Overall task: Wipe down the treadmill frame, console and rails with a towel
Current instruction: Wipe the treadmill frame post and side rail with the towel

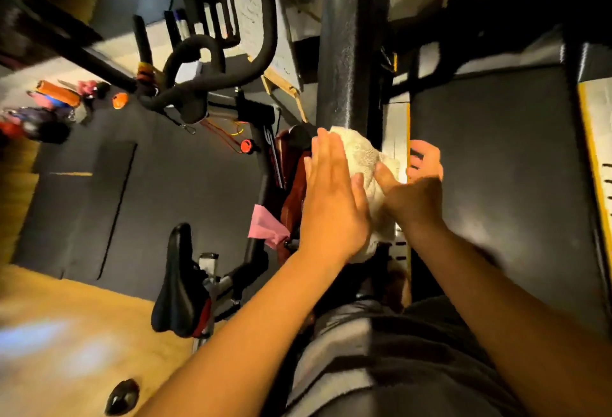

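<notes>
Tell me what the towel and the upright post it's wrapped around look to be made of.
Towel: looks like off-white cotton terry, matte, judging by its nubby looped surface and soft bunched folds. Upright post: probably metal with a dark painted or powder-coated finish; it is rigid and rounded, and a slightly pebbled sheen catches the light along it. The picture is blurred, so neither is certain.

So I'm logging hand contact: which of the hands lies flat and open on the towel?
The left hand, fingers straight, palm on the towel. The right hand curls its fingers.

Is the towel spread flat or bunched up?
Bunched: the towel is wadded against the black upright post, between the left hand and right hand.
</notes>
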Tool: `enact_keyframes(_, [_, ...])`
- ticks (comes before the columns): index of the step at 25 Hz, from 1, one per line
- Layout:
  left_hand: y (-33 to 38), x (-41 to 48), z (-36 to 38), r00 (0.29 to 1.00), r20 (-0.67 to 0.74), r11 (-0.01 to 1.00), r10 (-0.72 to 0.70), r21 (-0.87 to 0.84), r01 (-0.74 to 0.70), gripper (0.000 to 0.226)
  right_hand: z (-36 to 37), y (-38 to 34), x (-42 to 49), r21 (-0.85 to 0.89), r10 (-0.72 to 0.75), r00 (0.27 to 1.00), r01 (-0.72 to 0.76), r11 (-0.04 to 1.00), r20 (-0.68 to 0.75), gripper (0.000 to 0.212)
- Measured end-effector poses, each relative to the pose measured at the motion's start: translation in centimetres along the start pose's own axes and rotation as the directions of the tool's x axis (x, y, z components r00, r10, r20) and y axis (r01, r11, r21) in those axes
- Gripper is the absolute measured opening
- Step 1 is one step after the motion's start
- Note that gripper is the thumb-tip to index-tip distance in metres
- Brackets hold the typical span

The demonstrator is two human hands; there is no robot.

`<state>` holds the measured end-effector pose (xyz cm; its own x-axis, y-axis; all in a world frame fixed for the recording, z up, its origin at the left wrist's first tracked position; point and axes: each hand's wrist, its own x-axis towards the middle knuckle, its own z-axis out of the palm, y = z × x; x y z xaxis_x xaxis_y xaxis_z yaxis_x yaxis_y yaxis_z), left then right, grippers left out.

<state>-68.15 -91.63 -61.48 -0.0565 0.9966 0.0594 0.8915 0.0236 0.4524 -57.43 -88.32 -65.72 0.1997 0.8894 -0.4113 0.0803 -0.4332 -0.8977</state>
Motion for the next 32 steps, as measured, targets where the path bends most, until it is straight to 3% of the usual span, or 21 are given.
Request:
enact_keyframes(1, [0.3,-0.5,-0.5,0.999,0.029,0.999,-0.017,-0.032,0.018,0.061,0.2,-0.1,-0.9,0.055,-0.018,1.000,0.017,0.998,0.020,0.044])
enact_keyframes(3, [0.4,-2.1,-1.3,0.995,0.096,1.000,0.020,-0.018,-0.019,0.064,0.5,-0.2,-3.5,0.288,0.000,0.978,-0.062,0.955,0.209,0.034])
enact_keyframes(5, [-0.2,-4.6,-1.9,0.978,0.175,0.992,0.112,0.045,-0.122,0.068,0.8,0.6,-5.5,0.488,0.073,0.924,-0.264,0.832,0.376,0.038])
enact_keyframes(7, [-0.7,-7.0,-2.2,0.947,0.243,0.968,0.211,0.085,-0.238,0.067,0.6,2.3,-7.9,0.481,0.091,0.891,-0.324,0.815,0.445,0.053])
enact_keyframes(10, [-1.2,-7.9,-2.9,0.918,0.296,0.961,0.264,0.001,-0.276,0.064,0.8,3.3,-10.6,0.372,0.145,0.887,-0.325,0.869,0.438,0.076])
enact_keyframes(13, [-0.5,-5.3,-3.4,0.924,0.308,0.971,0.224,-0.147,-0.187,0.059,1.7,1.9,-8.6,0.344,0.089,0.910,-0.241,0.907,0.405,0.079])
enact_keyframes(16, [-0.6,-1.5,-3.2,0.971,0.217,0.986,0.101,-0.151,-0.069,0.059,3.0,-0.8,-4.4,0.367,-0.070,0.944,-0.056,0.929,0.321,0.074])
enact_keyframes(18, [-0.4,0.0,-2.5,0.987,0.142,0.987,0.070,-0.151,-0.048,0.060,3.7,-1.5,-1.6,0.337,-0.089,0.959,-0.008,0.941,0.270,0.074])
enact_keyframes(22, [-0.5,-0.4,-1.1,0.996,0.047,0.973,0.080,-0.222,-0.068,0.056,4.2,1.7,-1.8,0.389,0.019,0.954,-0.140,0.911,0.300,0.075])
enact_keyframes(25, [-0.9,-0.7,-1.0,0.998,0.035,0.932,0.048,-0.360,-0.032,0.051,3.1,5.1,-5.2,0.232,0.178,0.931,-0.259,0.938,0.320,0.063])
enact_keyframes(27, [-1.2,-0.9,-0.9,0.995,0.008,0.937,0.097,-0.337,-0.088,0.049,2.2,5.6,-6.7,0.076,0.158,0.920,-0.197,0.977,0.358,0.051])
enact_keyframes(29, [-1.4,-1.2,-0.8,0.990,-0.027,0.937,0.136,-0.322,-0.137,0.047,2.2,4.1,-6.4,0.197,0.022,0.944,-0.091,0.976,0.328,0.054])
enact_keyframes(31, [-1.3,-1.3,-0.9,0.995,-0.032,0.923,0.092,-0.373,-0.098,0.050,2.9,1.1,-4.8,0.374,-0.028,0.943,-0.104,0.922,0.331,0.065])
enact_keyframes(32, [-1.3,-1.2,-0.9,0.998,-0.023,0.919,0.062,-0.388,-0.066,0.053,3.5,-0.3,-3.7,0.382,-0.023,0.946,-0.109,0.918,0.324,0.072])
